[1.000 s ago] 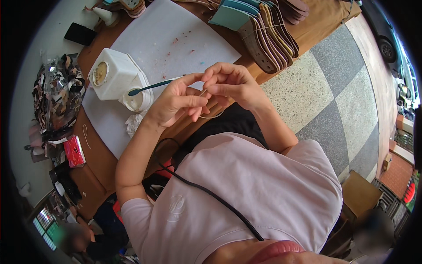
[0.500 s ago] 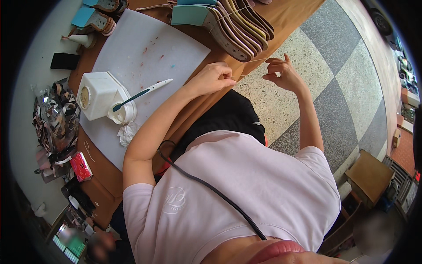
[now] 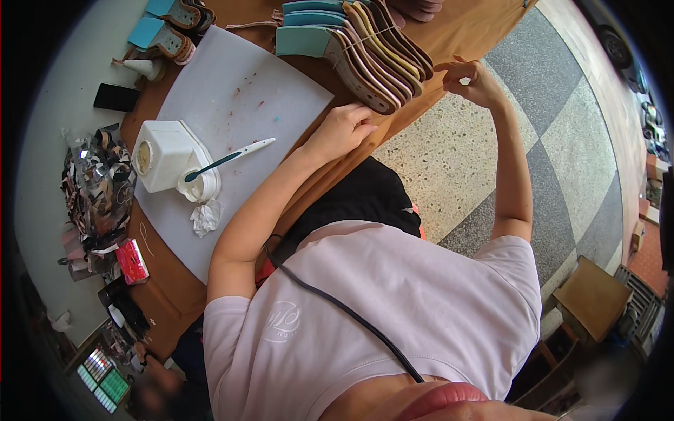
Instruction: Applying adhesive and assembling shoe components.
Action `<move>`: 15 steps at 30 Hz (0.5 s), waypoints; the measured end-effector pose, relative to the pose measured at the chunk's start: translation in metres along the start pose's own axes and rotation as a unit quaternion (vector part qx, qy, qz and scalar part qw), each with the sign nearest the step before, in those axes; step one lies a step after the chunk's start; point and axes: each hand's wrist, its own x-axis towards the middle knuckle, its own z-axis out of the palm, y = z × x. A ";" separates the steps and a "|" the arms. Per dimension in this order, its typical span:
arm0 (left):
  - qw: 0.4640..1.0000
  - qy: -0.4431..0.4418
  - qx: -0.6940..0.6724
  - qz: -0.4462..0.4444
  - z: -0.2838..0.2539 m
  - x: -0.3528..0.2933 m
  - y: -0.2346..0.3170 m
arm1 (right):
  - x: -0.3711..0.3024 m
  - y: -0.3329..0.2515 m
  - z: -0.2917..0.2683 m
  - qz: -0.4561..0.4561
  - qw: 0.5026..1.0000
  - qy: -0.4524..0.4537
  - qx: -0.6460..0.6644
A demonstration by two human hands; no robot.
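A stack of curved shoe insoles [image 3: 358, 81] with light-blue ends lies at the table's edge, bound by a thin band. My left hand [image 3: 342, 132] rests beside the near rounded end of the stack, its fingers curled together. Beyond the stack's right side, over the table edge, my right hand [image 3: 476, 83] is raised with thumb and forefinger pinched into a ring. Whatever either hand grips is too thin or too hidden to make out.
A pale work sheet [image 3: 246, 91] covers part of the brown table. On it stand a white glue container [image 3: 163, 156], a brush [image 3: 239, 153] and crumpled tissue [image 3: 206, 218]. More insoles [image 3: 172, 42], a white cone [image 3: 142, 68] and a phone [image 3: 116, 97] lie at the far left.
My right hand has moved up and away, toward the stack's far right side. The left hand has shifted slightly. A thin strand seen earlier between the hands no longer shows clearly.
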 end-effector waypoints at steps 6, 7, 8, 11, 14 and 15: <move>0.999 -0.017 0.028 0.044 -0.010 0.000 0.005 | 0.011 -0.007 -0.018 0.047 0.990 -0.062 0.118; 0.998 -0.025 0.023 0.047 -0.012 0.000 0.004 | 0.015 -0.008 -0.018 0.089 0.983 -0.061 0.148; 0.998 -0.033 0.018 0.051 -0.014 0.000 0.004 | 0.017 -0.009 -0.019 0.131 0.973 -0.061 0.179; 0.998 -0.043 0.003 0.053 -0.019 0.004 0.007 | 0.024 0.003 -0.021 0.089 0.968 -0.058 0.226; 0.996 -0.074 -0.039 -0.026 -0.025 0.007 0.011 | 0.025 0.003 -0.021 0.094 0.961 -0.015 0.258; 0.996 -0.072 -0.040 -0.025 -0.026 0.007 0.013 | 0.023 0.004 -0.019 0.094 0.962 -0.016 0.257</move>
